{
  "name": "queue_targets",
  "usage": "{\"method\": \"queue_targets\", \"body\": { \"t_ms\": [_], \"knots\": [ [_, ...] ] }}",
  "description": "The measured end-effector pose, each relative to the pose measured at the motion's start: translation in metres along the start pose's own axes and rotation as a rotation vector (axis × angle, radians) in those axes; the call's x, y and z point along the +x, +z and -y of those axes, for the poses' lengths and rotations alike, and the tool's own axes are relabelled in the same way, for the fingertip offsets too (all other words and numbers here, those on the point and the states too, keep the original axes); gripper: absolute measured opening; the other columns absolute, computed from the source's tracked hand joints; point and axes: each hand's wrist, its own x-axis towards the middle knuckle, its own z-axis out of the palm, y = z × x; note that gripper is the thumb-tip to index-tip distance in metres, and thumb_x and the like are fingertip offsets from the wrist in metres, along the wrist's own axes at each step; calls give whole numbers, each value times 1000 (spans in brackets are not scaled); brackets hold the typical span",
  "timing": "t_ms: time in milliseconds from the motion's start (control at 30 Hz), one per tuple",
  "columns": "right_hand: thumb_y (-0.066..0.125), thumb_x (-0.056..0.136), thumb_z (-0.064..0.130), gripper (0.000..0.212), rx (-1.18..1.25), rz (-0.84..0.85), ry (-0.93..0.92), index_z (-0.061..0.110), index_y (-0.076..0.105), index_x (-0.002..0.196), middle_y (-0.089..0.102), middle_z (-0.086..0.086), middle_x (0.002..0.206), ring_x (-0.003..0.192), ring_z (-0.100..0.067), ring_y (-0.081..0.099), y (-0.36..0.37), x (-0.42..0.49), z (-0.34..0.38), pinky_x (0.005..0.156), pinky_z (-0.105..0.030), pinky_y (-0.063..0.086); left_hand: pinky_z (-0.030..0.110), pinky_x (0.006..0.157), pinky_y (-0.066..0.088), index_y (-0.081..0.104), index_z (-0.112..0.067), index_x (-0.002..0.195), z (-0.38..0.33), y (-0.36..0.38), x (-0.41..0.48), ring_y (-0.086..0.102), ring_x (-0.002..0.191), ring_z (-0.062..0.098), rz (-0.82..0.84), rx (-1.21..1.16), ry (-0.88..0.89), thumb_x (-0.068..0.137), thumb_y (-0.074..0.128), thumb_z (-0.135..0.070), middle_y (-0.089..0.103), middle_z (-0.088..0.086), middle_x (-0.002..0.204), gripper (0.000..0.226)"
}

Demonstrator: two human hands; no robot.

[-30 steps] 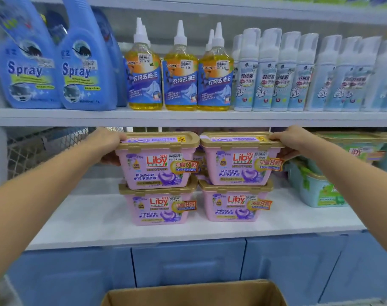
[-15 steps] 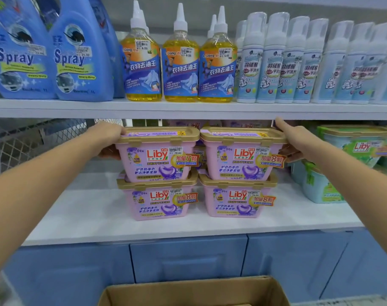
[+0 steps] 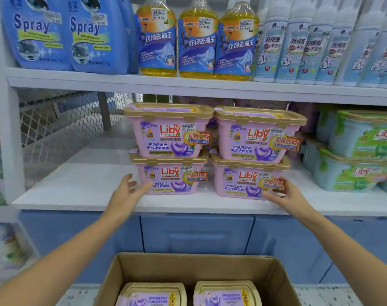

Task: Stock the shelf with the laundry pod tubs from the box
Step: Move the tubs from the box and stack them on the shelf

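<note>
Four pink gold-lidded tubs [image 3: 212, 149] sit upright on the shelf [image 3: 82, 186], two stacks side by side; two more lie in the box [image 3: 197, 268].

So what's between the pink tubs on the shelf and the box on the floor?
In the head view, blue cabinet drawers sit between the pink Liby tubs above and the cardboard box below, beneath the white shelf edge.
</note>
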Motion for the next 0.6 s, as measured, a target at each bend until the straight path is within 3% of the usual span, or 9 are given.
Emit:
{"method": "queue_targets", "body": {
  "t_ms": [33,100,200,400,500,600],
  "knots": [
    [71,79,20,44,-8,-14,-1,11,48,116,62,-4,108,102,-21,57,4,3,0,70,-20,43,40,105,39,31,-18,143,0,4,2,51,125,26,12,62,1,47,60,-70,51,5,140,113],
    [72,78,16,40,-2,-60,1,11,49,111,61,-4,104,94,-18,58,10,8,3,66,-17,42,42,102,45,40,-21,133,0,13,7,58,117,24,-6,171,31,44,67,-67,60,0,130,104],
    [73,77,15,42,-13,-122,-11,9,51,112,61,-3,100,81,-10,57,16,12,5,61,-13,39,37,92,48,44,-14,123,1,27,16,62,108,27,-137,245,78,66,76,-48,65,2,120,74],
    [74,76,20,34,-106,-169,-36,14,52,102,61,-2,95,82,-17,56,21,13,5,58,-17,39,38,91,45,47,-8,117,10,31,34,63,104,33,-263,394,157,77,68,-48,67,8,116,60],
    [75,74,22,36,-89,-168,-26,14,53,101,63,-3,95,83,-20,58,28,16,8,60,-24,43,38,93,43,50,-8,115,17,22,40,64,102,32,-297,425,204,78,66,-49,69,7,112,58],
    [76,74,21,37,-78,-149,-19,14,53,101,63,-3,96,86,-21,59,43,17,15,72,-28,43,38,94,43,51,-8,115,26,6,47,63,103,33,-301,416,188,78,67,-48,69,8,113,56]
  ]
}}
